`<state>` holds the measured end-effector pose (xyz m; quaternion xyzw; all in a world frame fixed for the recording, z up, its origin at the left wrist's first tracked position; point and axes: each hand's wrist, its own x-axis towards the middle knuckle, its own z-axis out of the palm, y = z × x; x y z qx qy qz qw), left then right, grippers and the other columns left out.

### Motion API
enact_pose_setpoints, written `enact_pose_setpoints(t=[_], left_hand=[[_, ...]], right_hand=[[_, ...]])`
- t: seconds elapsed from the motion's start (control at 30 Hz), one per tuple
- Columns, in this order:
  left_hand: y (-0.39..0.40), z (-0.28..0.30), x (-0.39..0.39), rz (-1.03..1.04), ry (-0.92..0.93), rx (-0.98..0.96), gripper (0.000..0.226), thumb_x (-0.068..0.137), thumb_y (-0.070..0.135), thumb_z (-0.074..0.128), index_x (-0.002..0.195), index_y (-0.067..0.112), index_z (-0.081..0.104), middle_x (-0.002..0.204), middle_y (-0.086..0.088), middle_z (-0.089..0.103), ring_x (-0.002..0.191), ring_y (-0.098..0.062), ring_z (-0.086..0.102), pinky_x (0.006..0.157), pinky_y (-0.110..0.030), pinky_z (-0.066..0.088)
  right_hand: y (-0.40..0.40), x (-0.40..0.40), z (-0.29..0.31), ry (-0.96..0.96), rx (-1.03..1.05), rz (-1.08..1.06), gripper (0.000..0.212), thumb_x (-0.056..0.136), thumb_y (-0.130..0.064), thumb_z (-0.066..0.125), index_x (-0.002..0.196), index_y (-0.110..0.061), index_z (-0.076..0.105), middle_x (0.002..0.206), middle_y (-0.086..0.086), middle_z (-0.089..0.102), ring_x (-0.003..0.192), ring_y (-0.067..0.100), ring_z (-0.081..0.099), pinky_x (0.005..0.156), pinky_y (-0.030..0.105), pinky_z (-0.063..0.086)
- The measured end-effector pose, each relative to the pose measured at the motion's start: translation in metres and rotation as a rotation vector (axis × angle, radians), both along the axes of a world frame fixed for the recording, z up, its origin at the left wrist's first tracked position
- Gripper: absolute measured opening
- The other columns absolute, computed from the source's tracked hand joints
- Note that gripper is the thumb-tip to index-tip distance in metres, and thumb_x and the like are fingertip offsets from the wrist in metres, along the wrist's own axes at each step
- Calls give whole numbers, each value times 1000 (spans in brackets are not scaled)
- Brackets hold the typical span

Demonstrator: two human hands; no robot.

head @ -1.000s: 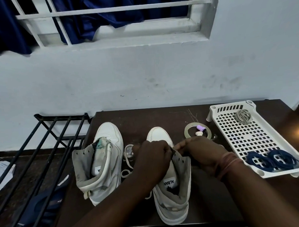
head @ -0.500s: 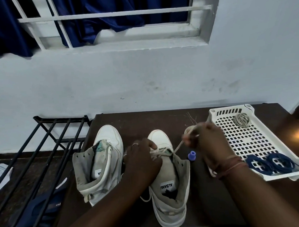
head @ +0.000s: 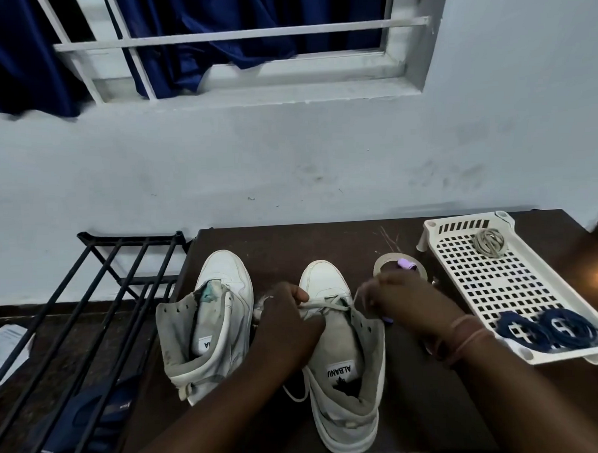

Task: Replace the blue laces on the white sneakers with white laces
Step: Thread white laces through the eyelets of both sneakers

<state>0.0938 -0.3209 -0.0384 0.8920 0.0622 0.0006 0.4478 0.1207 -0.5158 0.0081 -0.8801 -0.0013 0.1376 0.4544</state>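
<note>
Both hands cover right sneaker's [head: 344, 354] eyelets: left hand [head: 288, 324] & right hand [head: 402, 300] each pinch white lace [head: 323, 305]. Tape roll [head: 383, 265] half-hidden; blue laces [head: 548, 328] in tray [head: 464, 287] on worktop [head: 418, 392].

Two white sneakers [head: 340, 334] with grey linings stand on a dark brown worktop [head: 418, 392]. A white lace [head: 323, 305] crosses the right sneaker. On the right, a white tray [head: 462, 229] with a grid of square holes holds dark blue laces [head: 549, 330] and a greyish lace coil [head: 489, 242]. The curtain [head: 213, 31] is navy, the wall [head: 287, 158] pale blue-grey, the rack [head: 98, 296] black.
</note>
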Motion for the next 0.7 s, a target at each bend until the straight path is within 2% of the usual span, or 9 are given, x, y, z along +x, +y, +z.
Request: enact_pose_setpoints(t=[0.07,0.13,0.17,0.27,0.33,0.43,0.57,0.67,0.7], left_hand=[[2,-2,0,-3,-26,5,37,76,15,76,92,30,46,99,7,51,93,-15,54,73,-23,39],[1,0,-1,-10,-27,3,35,77,14,75,96,27,48,100,9,50,95,-14,54,75,-24,40],[1,0,-1,-11,-29,1,35,77,14,75,98,25,50,100,9,50,95,-14,54,77,-24,41],[-2,2,-3,-13,-59,-6,35,76,12,73,101,25,52,101,10,49,93,-8,53,75,-15,40],[-3,5,-5,-22,-69,-11,36,77,10,71,103,26,52,101,13,47,92,-1,51,71,-8,36],[-3,5,-5,-27,-89,-16,37,77,9,71,102,29,52,102,15,47,93,0,52,75,-11,40],[0,5,-5,-33,-50,-21,38,76,15,73,101,33,51,105,10,50,96,-6,56,89,-32,51],[0,3,-4,-42,-31,-30,36,76,17,71,100,36,51,106,6,55,95,-7,58,87,-31,52],[0,2,-3,-46,-28,-25,35,77,16,71,101,35,52,106,5,57,93,-6,57,84,-25,50]], right_hand=[[-1,4,17,49,475,-277,23,89,-15,48,77,0,60,83,26,65,72,29,61,77,45,56],[-5,4,31,130,838,-528,26,96,-20,47,73,-9,52,69,19,56,56,26,55,58,34,49],[-10,7,31,99,758,-550,28,94,-29,52,72,-12,51,66,16,52,50,23,49,53,32,42],[-13,0,21,39,57,-328,43,85,-47,61,77,-5,60,68,16,63,58,21,55,63,34,45],[-7,-8,15,125,-118,-134,45,91,-45,60,80,-2,64,61,10,63,60,14,54,63,29,47],[2,-11,21,190,-133,-26,39,95,-39,60,70,-8,63,46,-6,52,35,1,45,41,15,38],[-9,3,30,-108,-162,-231,24,93,-28,61,85,-6,65,70,6,62,61,19,56,67,36,47],[-19,2,28,-253,38,-474,52,88,-39,69,59,3,57,46,1,51,46,14,47,58,32,37],[-19,1,23,-246,-35,-422,52,84,-40,72,57,1,54,45,1,50,48,15,47,57,32,37]])
